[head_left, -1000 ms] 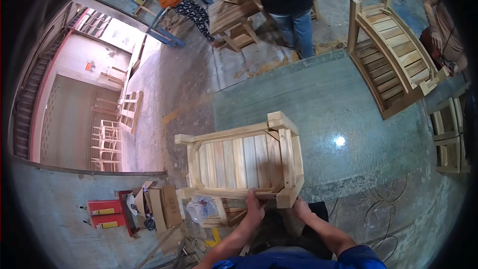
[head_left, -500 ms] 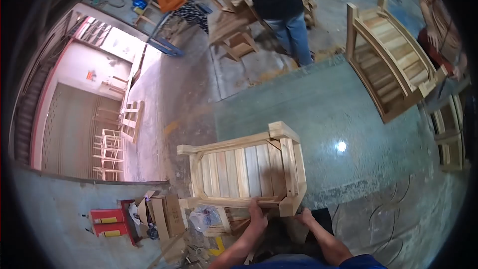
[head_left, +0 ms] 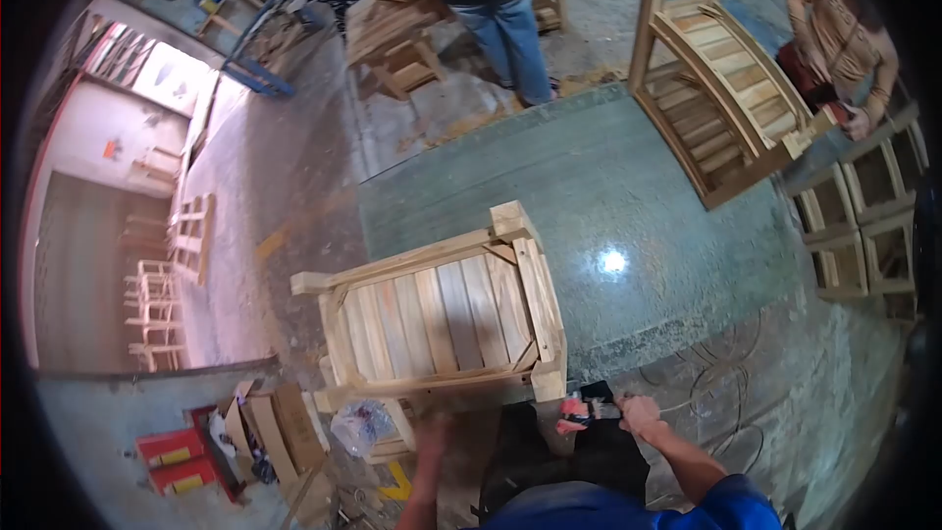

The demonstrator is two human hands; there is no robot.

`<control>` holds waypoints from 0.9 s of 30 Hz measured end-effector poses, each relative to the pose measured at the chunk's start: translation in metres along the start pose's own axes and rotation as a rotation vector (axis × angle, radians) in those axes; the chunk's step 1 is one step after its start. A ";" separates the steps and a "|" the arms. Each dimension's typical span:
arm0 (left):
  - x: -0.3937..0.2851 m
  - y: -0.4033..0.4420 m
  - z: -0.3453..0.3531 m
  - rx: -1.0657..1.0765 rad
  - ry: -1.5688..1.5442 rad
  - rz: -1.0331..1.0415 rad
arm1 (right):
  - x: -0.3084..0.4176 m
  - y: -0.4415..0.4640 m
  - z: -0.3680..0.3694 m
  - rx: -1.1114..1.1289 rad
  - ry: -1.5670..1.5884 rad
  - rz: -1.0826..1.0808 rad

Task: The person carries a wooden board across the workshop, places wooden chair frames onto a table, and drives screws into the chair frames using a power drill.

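A slatted wooden table or bench frame (head_left: 432, 319) lies with its underside up and its short legs pointing upward in front of me. My right hand (head_left: 640, 415), fingers wrapped, grips a small red and black power tool (head_left: 579, 413), with a thin cord or hose trailing behind it. The tool is beside the near right corner leg (head_left: 549, 380); I cannot tell whether they touch. Below the near rail, my left hand (head_left: 433, 437) is smeared by motion, so its fingers do not show clearly.
Left of my hands lie a clear plastic bag (head_left: 361, 425), an open cardboard box (head_left: 280, 427) and red boxes (head_left: 177, 461). A second slatted piece (head_left: 726, 88) stands far right near a person (head_left: 844, 39). Another person (head_left: 496, 20) stands beyond the green floor area (head_left: 471, 152).
My left hand has left the near rail and moved lower left. My right hand has moved right from the corner leg, and the red tool now shows in it. The whole view has shifted.
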State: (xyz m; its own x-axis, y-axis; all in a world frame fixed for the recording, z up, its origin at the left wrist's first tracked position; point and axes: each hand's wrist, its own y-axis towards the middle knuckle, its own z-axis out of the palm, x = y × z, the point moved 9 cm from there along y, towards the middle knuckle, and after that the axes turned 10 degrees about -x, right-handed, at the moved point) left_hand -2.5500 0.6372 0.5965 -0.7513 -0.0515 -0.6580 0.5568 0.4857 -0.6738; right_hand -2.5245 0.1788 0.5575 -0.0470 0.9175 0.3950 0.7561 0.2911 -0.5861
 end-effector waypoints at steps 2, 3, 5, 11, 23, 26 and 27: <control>-0.002 0.021 -0.065 -0.292 0.211 0.306 | -0.040 -0.008 0.020 -0.101 -0.019 0.165; -0.003 0.030 -0.099 -0.498 0.230 0.345 | -0.061 -0.006 0.029 -0.197 -0.036 0.284; -0.008 0.084 -0.113 -0.474 0.262 0.532 | -0.088 0.011 0.042 -0.339 -0.003 0.426; 0.110 0.202 -0.175 -0.512 -0.158 0.290 | -0.162 0.108 0.054 -0.695 0.184 0.745; 0.051 0.255 -0.167 -0.338 0.130 0.425 | 0.011 0.146 0.067 -0.838 1.489 0.355; 0.039 0.233 -0.151 -0.272 0.223 0.474 | -0.012 0.182 0.121 -0.937 1.864 0.334; 0.033 0.224 -0.145 -0.249 0.255 0.500 | -0.034 0.194 0.123 -0.979 1.901 0.259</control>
State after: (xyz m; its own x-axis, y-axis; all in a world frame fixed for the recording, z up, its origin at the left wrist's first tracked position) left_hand -2.5014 0.8711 0.4731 -0.4985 0.4311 -0.7521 0.7875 0.5880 -0.1849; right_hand -2.4566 0.2372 0.3428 0.1529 -0.5860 0.7958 0.6711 -0.5296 -0.5189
